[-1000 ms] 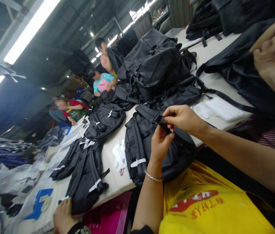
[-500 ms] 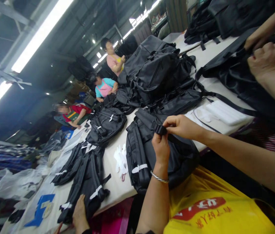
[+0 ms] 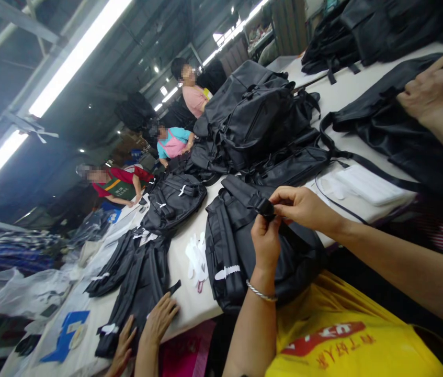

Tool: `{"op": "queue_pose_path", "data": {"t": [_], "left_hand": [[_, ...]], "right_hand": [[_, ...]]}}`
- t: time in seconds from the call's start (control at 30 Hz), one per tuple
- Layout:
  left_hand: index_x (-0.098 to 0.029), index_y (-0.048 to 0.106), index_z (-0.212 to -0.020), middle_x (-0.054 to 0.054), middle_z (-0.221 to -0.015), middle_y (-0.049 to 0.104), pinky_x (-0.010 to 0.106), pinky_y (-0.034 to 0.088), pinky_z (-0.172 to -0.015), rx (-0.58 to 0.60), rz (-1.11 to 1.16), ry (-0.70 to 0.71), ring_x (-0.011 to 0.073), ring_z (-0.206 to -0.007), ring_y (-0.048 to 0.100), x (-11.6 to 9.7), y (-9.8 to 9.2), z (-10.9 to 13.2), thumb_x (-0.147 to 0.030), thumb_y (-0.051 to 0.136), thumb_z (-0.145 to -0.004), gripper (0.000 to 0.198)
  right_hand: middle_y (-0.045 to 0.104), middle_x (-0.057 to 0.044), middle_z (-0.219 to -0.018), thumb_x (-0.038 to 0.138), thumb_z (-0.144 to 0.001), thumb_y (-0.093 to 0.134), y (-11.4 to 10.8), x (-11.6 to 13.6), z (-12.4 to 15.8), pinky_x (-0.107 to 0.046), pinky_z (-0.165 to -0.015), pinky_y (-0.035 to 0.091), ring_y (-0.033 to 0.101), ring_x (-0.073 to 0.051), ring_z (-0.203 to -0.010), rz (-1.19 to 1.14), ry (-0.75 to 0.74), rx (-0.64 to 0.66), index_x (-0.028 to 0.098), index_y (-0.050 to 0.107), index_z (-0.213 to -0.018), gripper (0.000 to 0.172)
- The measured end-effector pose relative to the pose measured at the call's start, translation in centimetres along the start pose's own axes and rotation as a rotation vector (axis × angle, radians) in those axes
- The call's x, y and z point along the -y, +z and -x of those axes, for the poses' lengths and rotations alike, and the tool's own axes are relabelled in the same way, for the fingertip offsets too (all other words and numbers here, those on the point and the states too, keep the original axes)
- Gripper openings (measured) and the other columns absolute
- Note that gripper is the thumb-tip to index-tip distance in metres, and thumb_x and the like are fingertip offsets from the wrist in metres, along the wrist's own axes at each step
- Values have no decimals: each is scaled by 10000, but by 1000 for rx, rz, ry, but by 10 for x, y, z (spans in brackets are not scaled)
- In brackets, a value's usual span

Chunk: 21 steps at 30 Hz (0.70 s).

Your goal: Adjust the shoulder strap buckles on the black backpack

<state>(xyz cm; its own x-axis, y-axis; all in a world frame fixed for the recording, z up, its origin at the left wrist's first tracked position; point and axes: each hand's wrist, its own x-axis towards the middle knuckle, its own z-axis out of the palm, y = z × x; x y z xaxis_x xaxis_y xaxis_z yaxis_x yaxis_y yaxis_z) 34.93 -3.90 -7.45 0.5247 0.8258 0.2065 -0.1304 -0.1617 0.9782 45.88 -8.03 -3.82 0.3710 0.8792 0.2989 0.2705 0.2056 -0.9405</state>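
A black backpack (image 3: 240,246) lies on the table in front of me, one shoulder strap (image 3: 239,191) lifted off it. My left hand (image 3: 266,241), with a twisted bracelet at the wrist, pinches the strap at its black buckle (image 3: 264,206) from below. On the other side of the buckle, the fingers of my right hand (image 3: 303,208) are pinched on the same strap; the exact part between them is hidden. A white wavy-edged tag (image 3: 227,272) is wrapped around the backpack's other strap, nearer the left.
White tags (image 3: 196,259) lie left of the backpack. A co-worker's hands (image 3: 160,317) rest by another black backpack (image 3: 138,283); another co-worker's hand (image 3: 435,91) is on black material at right. Piled backpacks (image 3: 248,115) stand behind, near a white stack (image 3: 366,183).
The view has shifted slightly. Both hands keep hold of the strap at the buckle. At lower left, a co-worker's second hand has come fully into view over the neighbouring backpack.
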Motion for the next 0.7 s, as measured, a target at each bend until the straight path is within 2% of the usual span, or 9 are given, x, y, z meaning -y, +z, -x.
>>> {"op": "queue_pose_path", "data": {"t": [0.13, 0.3, 0.43, 0.57, 0.7], "left_hand": [[-178, 566, -936, 2, -855, 604, 239, 413, -761, 34, -24, 16, 121, -804, 537, -1, 2, 3, -224, 541, -717, 225], [-169, 569, -942, 10, -866, 608, 239, 408, -767, 56, -172, 86, 131, -811, 534, -3, 1, 4, -242, 526, -729, 230], [-172, 553, -968, 11, -881, 602, 235, 410, -756, 80, -193, 83, 129, -816, 529, -2, 0, 5, -239, 515, -736, 243], [-175, 551, -938, -1, -820, 596, 217, 416, -708, 49, -203, 80, 112, -760, 527, -1, 2, 8, -230, 514, -737, 211], [-198, 506, -1008, 0, -889, 592, 226, 427, -734, 100, -151, 48, 120, -813, 537, -1, 5, 12, -192, 563, -697, 317]], "right_hand": [[520, 22, -627, 210, -690, 521, -2, 1, 2, -198, -413, 352, 462, -79, -467, 25, 38, -17, 157, 567, -703, 71], [508, 12, -677, 174, -690, 529, 2, 4, 4, -189, -503, 369, 490, -95, -616, 1, -87, -79, 155, 557, -665, 43], [499, 17, -660, 193, -699, 528, 3, 5, 7, -191, -505, 366, 477, -89, -597, -81, -41, -58, 152, 550, -663, 59], [503, 22, -641, 240, -696, 537, 0, 7, 10, -194, -472, 364, 468, -88, -554, -169, 36, -35, 151, 546, -701, 89], [544, 9, -657, 264, -688, 553, -1, 2, 13, -210, -522, 400, 502, -107, -596, -199, 109, -45, 151, 548, -735, 123]]}}
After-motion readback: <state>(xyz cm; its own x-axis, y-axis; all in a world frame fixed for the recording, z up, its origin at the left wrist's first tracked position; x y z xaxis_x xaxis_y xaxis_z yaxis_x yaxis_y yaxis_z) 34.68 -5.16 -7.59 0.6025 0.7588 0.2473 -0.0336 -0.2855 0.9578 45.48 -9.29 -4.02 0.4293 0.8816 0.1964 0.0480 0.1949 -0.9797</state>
